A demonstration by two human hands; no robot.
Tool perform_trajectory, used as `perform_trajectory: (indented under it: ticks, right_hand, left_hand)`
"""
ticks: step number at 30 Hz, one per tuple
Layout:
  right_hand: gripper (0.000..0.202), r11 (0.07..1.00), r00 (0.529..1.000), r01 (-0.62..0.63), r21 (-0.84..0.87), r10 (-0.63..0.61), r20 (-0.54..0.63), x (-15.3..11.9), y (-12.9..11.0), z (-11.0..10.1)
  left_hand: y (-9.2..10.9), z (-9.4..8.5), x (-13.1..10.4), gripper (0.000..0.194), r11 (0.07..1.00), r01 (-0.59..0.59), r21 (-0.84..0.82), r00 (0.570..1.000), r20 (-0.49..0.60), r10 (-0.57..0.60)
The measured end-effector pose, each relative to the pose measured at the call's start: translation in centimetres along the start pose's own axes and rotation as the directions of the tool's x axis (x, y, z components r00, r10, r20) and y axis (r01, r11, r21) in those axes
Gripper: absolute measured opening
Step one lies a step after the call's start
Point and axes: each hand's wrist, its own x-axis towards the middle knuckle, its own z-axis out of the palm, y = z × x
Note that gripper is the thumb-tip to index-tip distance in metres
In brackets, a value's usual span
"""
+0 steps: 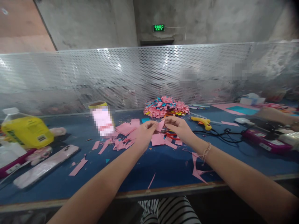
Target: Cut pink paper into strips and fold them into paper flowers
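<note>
Between my two hands, over the middle of the table, is a small piece of pink paper (160, 125). My left hand (149, 128) pinches its left side, and the fingers of my right hand (175, 126) close on its right side. Just beneath lie more pink paper pieces (158, 140) and a red-handled pair of scissors (172, 136), partly hidden by my right hand. Cut pink scraps and sheets (126, 128) are heaped left of my hands. Behind them sits a mound of folded pink, blue and yellow paper pieces (165, 107).
A yellow glue gun (202, 122) with black cable lies to the right, near a purple box (266, 141). A phone (46, 166), a yellow bottle (26, 129) and a propped pixelated screen (102, 120) are leftward. A perforated metal panel (130, 74) closes the back; another person's arm (277, 115) reaches in at right.
</note>
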Motion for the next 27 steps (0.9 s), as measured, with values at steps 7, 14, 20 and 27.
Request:
perform_trajectory:
  ticks: [7,14,20,27]
  right_hand:
    - [0.024,0.995,0.999,0.040,-0.096,-0.041,-0.006,0.08,0.09,-0.25]
    - [0.019,0.990,0.998,0.065,-0.124,-0.065,0.006,0.09,0.53,-0.02]
    - [0.016,0.990,0.993,0.080,-0.116,-0.090,-0.080,0.12,0.62,-0.04]
    - [0.011,0.994,0.996,-0.047,0.103,0.054,-0.069,0.30,0.70,0.19]
  left_hand:
    - [0.20,0.11,-0.09,0.017,1.000,0.018,-0.013,1.000,0.008,-0.018]
    - [0.20,0.07,0.26,0.013,0.981,-0.017,-0.195,0.999,-0.035,0.010]
    - [0.42,0.03,0.00,0.016,0.927,-0.065,-0.370,0.995,0.048,0.089]
    - [0.52,0.31,-0.40,0.010,0.980,-0.053,-0.193,0.989,0.125,0.078]
